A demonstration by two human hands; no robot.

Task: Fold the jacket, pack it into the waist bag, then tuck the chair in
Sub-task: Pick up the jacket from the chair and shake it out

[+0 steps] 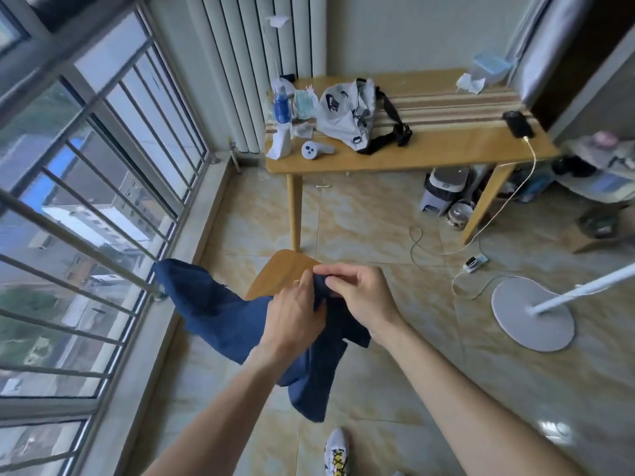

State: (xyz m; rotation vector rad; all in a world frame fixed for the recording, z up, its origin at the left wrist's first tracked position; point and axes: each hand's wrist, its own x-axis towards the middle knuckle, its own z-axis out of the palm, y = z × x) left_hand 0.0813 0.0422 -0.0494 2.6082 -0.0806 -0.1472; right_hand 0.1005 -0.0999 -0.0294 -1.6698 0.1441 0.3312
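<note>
A dark blue jacket [220,314] hangs in the air in front of me, one part trailing left toward the window and another drooping toward the floor. My left hand [292,314] and my right hand [360,293] both pinch its upper edge, close together. Behind the jacket, the wooden chair [285,269] shows only part of its seat, standing apart from the table. The white waist bag [340,111] with a black strap lies on the wooden table [412,156] farther ahead.
A spray bottle [281,108], a small white device [314,149], tissues and a charging phone [518,123] sit on the table. A fan base [532,314] and cables lie on the floor at right. Barred windows run along the left. My shoe [336,451] is below.
</note>
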